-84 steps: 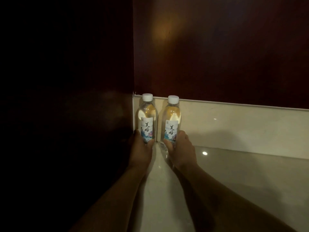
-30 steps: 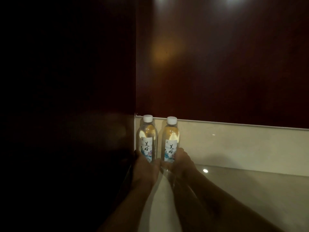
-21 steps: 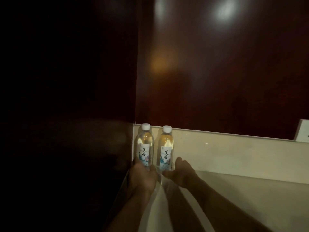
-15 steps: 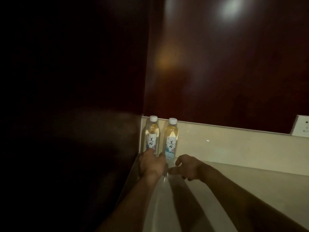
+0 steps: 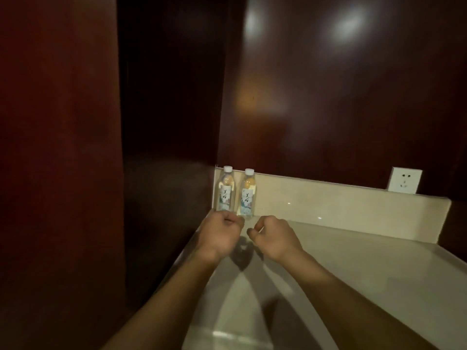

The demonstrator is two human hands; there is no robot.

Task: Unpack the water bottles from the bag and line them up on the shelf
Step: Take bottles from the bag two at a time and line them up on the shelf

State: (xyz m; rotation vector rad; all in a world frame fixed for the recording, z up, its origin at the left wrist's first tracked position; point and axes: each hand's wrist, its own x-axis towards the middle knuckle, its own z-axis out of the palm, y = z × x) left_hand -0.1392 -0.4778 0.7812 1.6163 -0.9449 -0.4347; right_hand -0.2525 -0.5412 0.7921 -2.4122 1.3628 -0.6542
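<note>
Two clear plastic water bottles with white caps stand upright, side by side, in the glossy cream stone shelf corner. Left hand and right hand hover in front, fingers curled, holding nothing.

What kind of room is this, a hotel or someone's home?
Probably a hotel room, though I cannot be sure. Two identical labelled water bottles stand in the corner of a pale stone shelf, dark glossy wood panelling rises behind it, and a wall socket sits above the upstand.

Head view, looking down at shelf.
</note>
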